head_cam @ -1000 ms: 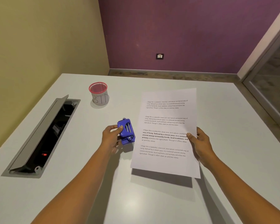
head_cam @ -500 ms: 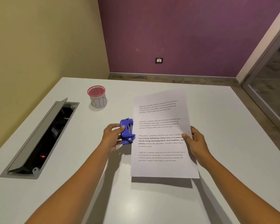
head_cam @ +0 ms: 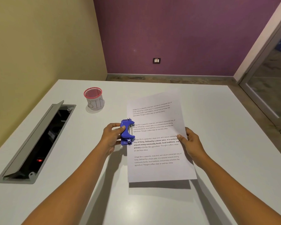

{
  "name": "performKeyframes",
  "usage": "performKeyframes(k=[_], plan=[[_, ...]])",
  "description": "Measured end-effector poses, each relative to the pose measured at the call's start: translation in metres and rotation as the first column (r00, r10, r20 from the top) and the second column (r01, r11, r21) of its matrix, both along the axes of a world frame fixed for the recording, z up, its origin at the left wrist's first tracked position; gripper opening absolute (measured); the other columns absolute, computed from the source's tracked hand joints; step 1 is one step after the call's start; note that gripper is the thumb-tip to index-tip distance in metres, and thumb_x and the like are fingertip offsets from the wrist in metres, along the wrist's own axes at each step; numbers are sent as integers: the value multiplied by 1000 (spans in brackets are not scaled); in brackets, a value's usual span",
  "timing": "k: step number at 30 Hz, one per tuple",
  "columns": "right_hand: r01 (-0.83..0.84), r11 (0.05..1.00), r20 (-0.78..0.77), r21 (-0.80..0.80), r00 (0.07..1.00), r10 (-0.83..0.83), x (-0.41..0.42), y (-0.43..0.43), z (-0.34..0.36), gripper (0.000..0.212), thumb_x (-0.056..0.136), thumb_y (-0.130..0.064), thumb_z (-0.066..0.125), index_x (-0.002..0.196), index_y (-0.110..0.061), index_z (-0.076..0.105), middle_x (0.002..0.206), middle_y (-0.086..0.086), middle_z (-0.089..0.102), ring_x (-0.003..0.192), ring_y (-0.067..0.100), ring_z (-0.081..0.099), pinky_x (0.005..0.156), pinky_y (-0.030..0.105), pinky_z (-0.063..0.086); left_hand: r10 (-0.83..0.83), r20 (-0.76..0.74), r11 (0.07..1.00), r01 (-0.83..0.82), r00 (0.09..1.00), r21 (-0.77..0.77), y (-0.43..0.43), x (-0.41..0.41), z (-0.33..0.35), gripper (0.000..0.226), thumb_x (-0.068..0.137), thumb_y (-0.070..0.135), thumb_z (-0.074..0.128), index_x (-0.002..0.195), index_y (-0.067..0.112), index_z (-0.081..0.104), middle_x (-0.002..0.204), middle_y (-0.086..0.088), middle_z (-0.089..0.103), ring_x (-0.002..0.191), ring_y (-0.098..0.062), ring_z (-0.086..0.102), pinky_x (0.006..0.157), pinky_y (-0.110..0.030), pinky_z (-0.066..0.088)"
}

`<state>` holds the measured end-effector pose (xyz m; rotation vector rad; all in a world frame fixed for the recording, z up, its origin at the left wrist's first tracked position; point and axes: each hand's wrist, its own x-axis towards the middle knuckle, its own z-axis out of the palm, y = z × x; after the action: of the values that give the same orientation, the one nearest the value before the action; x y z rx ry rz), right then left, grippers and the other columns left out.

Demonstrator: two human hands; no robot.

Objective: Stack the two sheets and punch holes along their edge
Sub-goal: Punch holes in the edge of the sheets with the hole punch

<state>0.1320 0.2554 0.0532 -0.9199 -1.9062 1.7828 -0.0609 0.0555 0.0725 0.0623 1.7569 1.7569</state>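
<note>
Hands (head_cam: 111, 137) (head_cam: 191, 142) flank sheets (head_cam: 156, 143) (punch (head_cam: 126, 132) left).

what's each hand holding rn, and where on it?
Left hand: blue hole punch, gripped on its left side. Right hand: paper, pinched at its right edge, about mid-height.
</note>
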Motion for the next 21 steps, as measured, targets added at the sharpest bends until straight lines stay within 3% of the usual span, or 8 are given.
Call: performKeyframes(k=[3,6,9,11,16,21], plan=[[-4,1000,-2,-24,1000,4,-1,3,-3,25,93,-7,50,114,-21,54,99,-10,66,82,-2,65,60,7,51,-3,3,1000,3,1000,-7,2,-1,-1,11,89,9,57,86,17,49,77,-9,63,56,-18,62,46,-24,54],[-7,999,14,-46,1000,8,-3,6,-6,29,93,-7,49,120,-18,53,105,-3,65,89,8,64,65,12,54,-7,8,1000,7,1000,-26,5,-3,-5,11,89,9,57,86,17,49,76,-9,62,50,-15,62,44,-24,54],[-3,998,37,-61,999,6,-5,10,-14,32,93,-6,49,125,-12,51,115,6,63,100,23,63,87,31,52,-10,12,998,10,1000,-67,11,-5,-12,11,89,10,56,87,17,48,74,-9,62,47,-14,63,44,-25,54],[7,996,55,-89,999,-2,-6,12,-23,33,93,-4,49,125,-10,51,119,10,62,105,29,61,96,41,48,-12,23,996,14,1000,-94,15,-4,-18,10,90,10,56,90,15,47,76,-9,61,56,-19,62,43,-25,53],[41,991,98,-129,995,-28,-9,12,-45,30,92,-3,50,120,-13,54,116,9,63,102,26,61,95,39,48,-3,8,978,5,1000,-210,26,-5,-36,18,89,11,57,104,10,46,98,-20,61,75,-32,59,59,-37,49],[77,982,128,-174,990,-55,-9,12,-63,29,92,-2,50,118,-13,54,112,6,63,98,24,62,88,34,49,-32,-12,960,27,999,-277,33,-8,-52,18,90,13,56,105,11,47,106,-22,59,79,-32,57,56,-35,46]])
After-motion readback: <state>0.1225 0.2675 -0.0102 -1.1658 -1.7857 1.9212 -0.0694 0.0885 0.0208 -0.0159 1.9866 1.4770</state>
